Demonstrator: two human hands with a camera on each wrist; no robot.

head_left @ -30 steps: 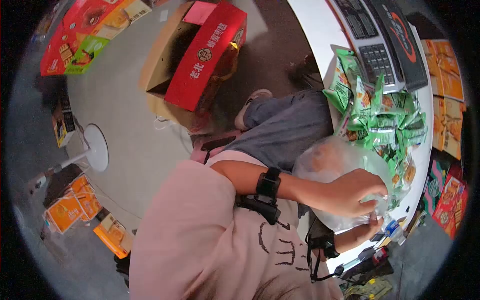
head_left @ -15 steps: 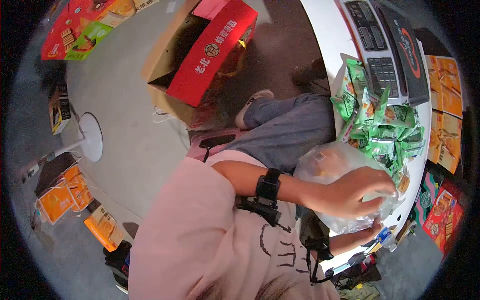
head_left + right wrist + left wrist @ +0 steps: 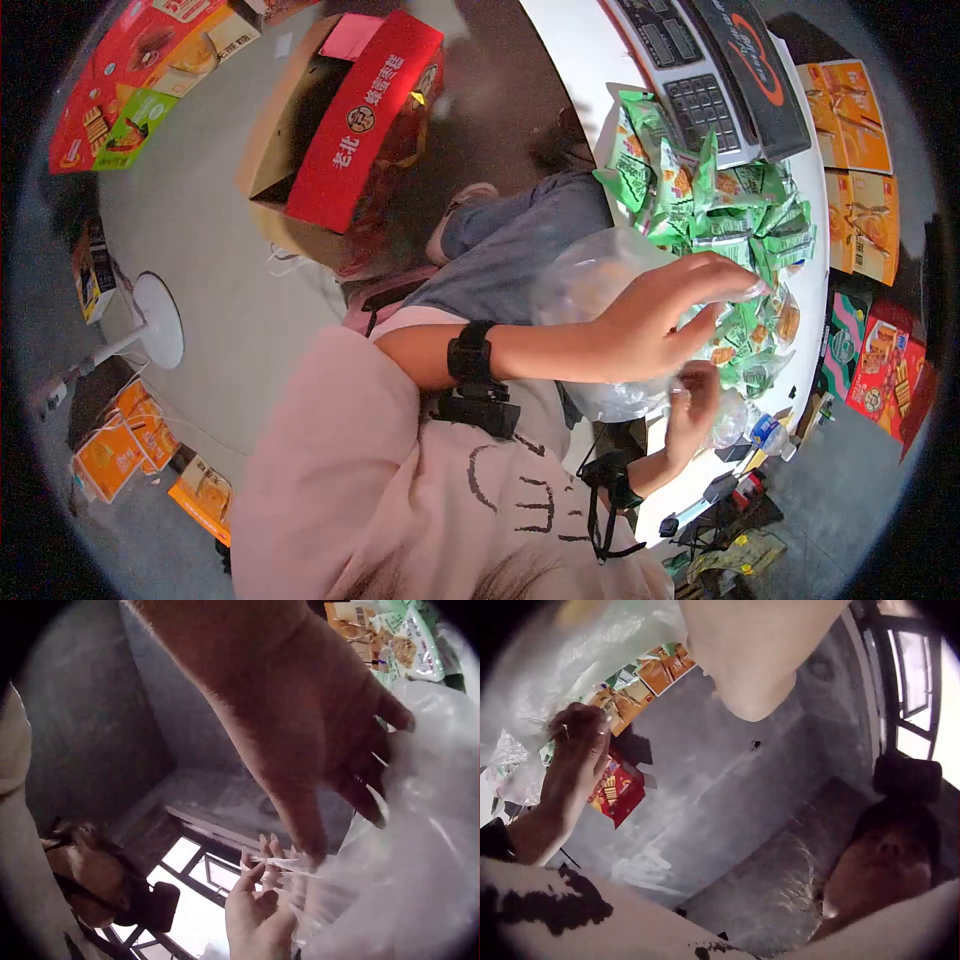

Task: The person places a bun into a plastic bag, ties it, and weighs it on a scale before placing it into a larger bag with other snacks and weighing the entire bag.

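Observation:
A translucent plastic bag (image 3: 600,280), with its contents blurred through the film, hangs under my left forearm at the table's near edge. My left hand (image 3: 650,310) is above the right, thumb and fingers reaching toward several green snack packets (image 3: 735,190). In the right wrist view, a thin strand of film runs to the fingertips of my left hand (image 3: 262,915). Curled fingers show on my right hand (image 3: 690,410), just below. Close against the film, my right hand (image 3: 322,727) has its thumb at the stretched strand. The fingers of my left hand are hidden in its own wrist view.
A scale with a keypad (image 3: 700,105) stands behind the packets on the white table. Near my right hand lies a clear bottle with a blue label (image 3: 768,435). Orange boxes (image 3: 850,115) and a red box (image 3: 885,365) are past the far edge; an open carton (image 3: 345,140) sits to the left.
My hands have moved apart at the bag. The left fingers have spread and reach farther forward; the right hand has come up and turned, its curled fingers now showing. The head view has shifted.

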